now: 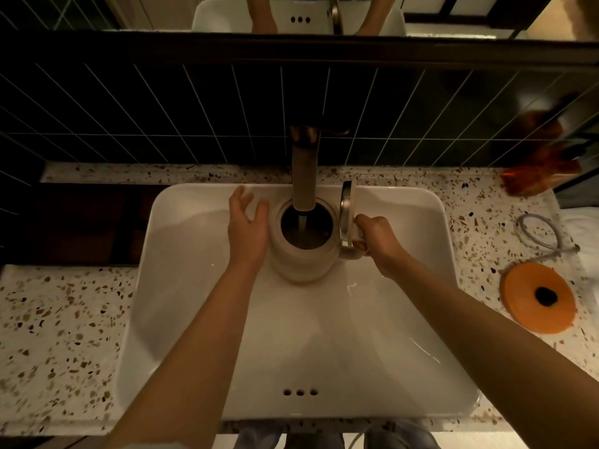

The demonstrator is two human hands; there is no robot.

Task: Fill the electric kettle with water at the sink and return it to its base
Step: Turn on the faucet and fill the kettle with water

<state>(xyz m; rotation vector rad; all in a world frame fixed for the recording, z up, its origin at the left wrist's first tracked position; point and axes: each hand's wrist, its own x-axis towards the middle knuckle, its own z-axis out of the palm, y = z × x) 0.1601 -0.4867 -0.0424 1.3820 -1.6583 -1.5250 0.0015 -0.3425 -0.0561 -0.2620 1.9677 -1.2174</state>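
From the head camera, the cream electric kettle stands upright in the white sink, directly under the faucet, with a stream of water falling into its open mouth. Its lid is flipped up on the handle side. The right hand is curled tight around the kettle's handle. The left hand lies flat against the kettle's opposite side, fingers spread. The orange base sits on the speckled bench, well apart to the right.
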